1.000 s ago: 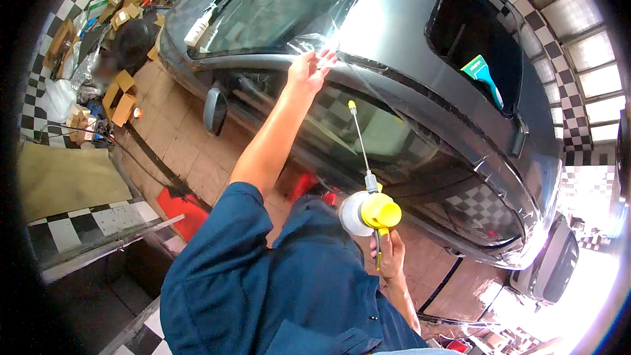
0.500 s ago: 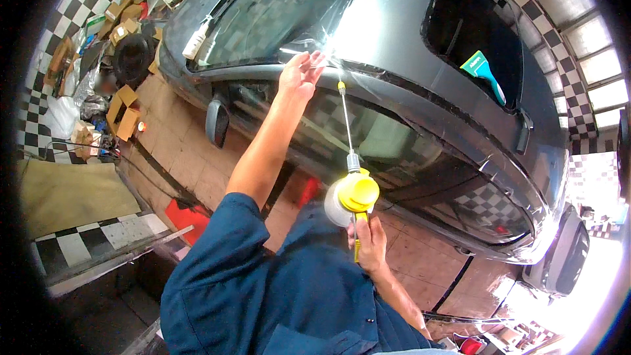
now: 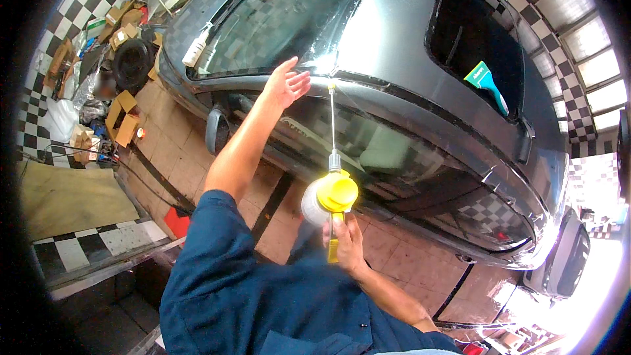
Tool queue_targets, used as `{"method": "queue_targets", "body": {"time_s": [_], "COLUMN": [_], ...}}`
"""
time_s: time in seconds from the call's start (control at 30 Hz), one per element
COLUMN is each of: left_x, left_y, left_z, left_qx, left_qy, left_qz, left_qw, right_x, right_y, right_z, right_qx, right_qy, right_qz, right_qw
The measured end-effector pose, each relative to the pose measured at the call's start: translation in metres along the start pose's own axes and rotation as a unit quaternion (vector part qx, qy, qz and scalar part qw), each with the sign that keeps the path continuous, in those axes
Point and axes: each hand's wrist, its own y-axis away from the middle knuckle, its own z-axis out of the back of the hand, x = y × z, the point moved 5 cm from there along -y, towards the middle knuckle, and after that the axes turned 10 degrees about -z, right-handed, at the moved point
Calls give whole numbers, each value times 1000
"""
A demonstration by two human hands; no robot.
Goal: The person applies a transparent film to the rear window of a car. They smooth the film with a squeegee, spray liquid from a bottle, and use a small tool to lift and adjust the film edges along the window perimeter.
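My right hand grips the yellow handle of a pump sprayer with a translucent white bottle. Its long thin wand points away from me, and the yellow nozzle tip is by the roof edge of a dark grey car. To the left of the nozzle, my left hand is open, fingers spread, holding nothing. It is over the top of the side window, near the lower corner of the windshield. Glossy, wet-looking patches show at that corner. Whether the left fingers touch the car, I cannot tell.
A white bottle lies at the windshield's far left edge. On the dark sunroof rests a teal scraper. The side mirror sticks out at left. Boxes, a tyre and a mat-covered bench stand farther left.
My left hand has moved left and slightly down, away from the glossy corner. The sprayer in my right hand has shifted a little to the left.
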Motion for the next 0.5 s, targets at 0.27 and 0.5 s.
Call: {"method": "queue_targets", "body": {"time_s": [0.27,0.5], "left_x": [-26,-40], "left_y": [-23,18], "left_z": [-23,-77], "left_qx": [101,207], "left_qy": [-192,-256], "left_qz": [-92,-204], "left_qw": [972,922], "right_x": [-11,-6], "right_y": [3,1], "right_z": [-8,-18], "right_qx": [-13,-13], "right_qy": [-56,-90], "right_qz": [-28,-56], "right_qw": [998,994]}}
